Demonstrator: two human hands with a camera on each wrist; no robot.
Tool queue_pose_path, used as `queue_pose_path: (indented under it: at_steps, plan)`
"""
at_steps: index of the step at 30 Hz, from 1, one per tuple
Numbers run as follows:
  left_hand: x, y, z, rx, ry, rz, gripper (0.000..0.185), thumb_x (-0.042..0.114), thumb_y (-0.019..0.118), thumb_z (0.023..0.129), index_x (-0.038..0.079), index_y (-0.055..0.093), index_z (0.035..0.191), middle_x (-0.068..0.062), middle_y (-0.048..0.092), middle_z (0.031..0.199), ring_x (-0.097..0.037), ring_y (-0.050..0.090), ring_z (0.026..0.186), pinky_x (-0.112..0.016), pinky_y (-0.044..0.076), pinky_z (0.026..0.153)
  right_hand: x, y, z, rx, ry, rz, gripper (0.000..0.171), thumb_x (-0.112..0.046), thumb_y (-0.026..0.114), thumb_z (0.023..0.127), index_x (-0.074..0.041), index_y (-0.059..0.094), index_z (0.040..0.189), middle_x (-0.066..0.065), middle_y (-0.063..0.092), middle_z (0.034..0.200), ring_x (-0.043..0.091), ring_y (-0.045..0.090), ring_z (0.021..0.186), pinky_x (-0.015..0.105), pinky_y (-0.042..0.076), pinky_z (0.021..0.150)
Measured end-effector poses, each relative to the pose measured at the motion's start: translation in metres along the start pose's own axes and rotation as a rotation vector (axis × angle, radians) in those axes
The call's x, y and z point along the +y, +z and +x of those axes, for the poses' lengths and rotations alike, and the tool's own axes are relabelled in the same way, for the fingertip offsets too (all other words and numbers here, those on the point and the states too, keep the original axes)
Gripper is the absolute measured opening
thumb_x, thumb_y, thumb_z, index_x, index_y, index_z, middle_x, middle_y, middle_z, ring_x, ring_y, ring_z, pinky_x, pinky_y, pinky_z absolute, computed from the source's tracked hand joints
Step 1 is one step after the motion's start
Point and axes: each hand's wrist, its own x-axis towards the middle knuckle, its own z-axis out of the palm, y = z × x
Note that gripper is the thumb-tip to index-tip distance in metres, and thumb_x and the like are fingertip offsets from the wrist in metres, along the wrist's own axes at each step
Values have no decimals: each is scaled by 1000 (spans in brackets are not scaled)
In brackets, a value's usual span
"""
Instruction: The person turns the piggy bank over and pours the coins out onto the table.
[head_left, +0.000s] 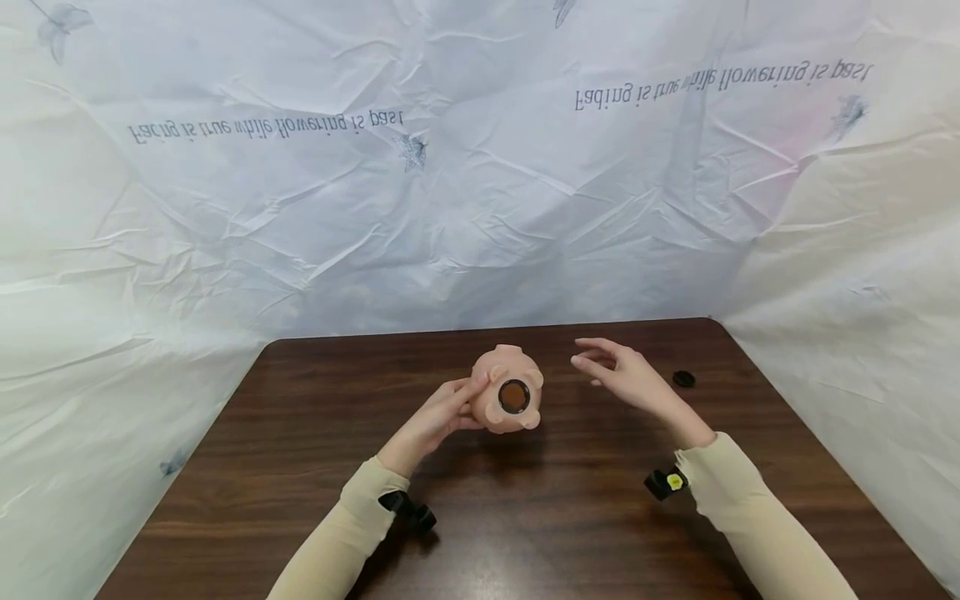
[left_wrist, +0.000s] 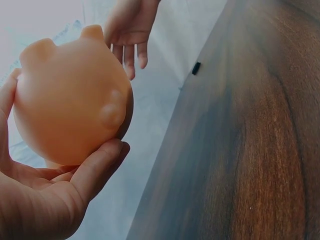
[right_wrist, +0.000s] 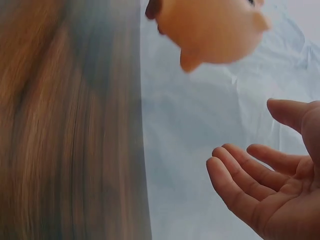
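Observation:
A pink pig-shaped piggy bank (head_left: 486, 367) is held up over the table by my left hand (head_left: 438, 417), thumb and fingers curled round its side. Its underside faces the head camera, with stubby feet around a round, dark-rimmed opening (head_left: 514, 397). From the left wrist, the smooth round body (left_wrist: 70, 100) fills the grasp. My right hand (head_left: 626, 379) hovers to the right of the bank, apart from it, its fingers loosely bent and holding nothing. In the right wrist view the palm and fingers (right_wrist: 270, 185) show bare below the bank (right_wrist: 215, 30).
A small black round cap (head_left: 683, 378) lies on the brown wooden table (head_left: 262, 467), right of my right hand. White printed sheeting (head_left: 480, 208) hangs behind the table and along both sides.

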Motion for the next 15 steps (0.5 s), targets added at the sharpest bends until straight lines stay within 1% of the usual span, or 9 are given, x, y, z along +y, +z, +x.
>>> queue_pose_path:
  at_steps: [3,6,8,13,15]
  plan:
    - [-1,0,1,4,-8,-2,75,52,56,101,-2,40,151,-21,55,139,-26,65,114,-44,55,95,-5,6,-1,-36,-17,30,61,-44,57,103,-8,44,151,18,61,134,33,64,114,40,58,87]
    - [-1,0,1,1,-11,4,74,52,55,102,-1,40,151,-22,54,141,-27,65,115,-44,55,95,-10,11,-1,-68,-15,65,59,-43,57,103,-9,45,151,18,61,134,32,64,115,43,58,88]
    - [-1,0,1,4,-13,1,73,52,55,102,0,40,151,-22,54,141,-28,64,116,-44,55,96,-12,15,-1,-93,-21,86,59,-43,56,104,-8,45,151,20,60,135,33,63,115,44,58,88]
    - [0,0,0,10,-14,4,73,52,55,102,0,40,151,-21,55,140,-30,64,118,-44,55,96,-14,23,0,-158,-14,130,59,-42,53,105,-7,43,152,22,57,137,36,62,117,43,58,88]
    - [1,-1,-1,15,-19,10,73,52,55,101,0,40,151,-20,55,140,-30,64,117,-44,55,96,-14,27,0,-193,-6,164,59,-42,51,106,-5,42,152,23,56,139,37,61,119,47,57,90]
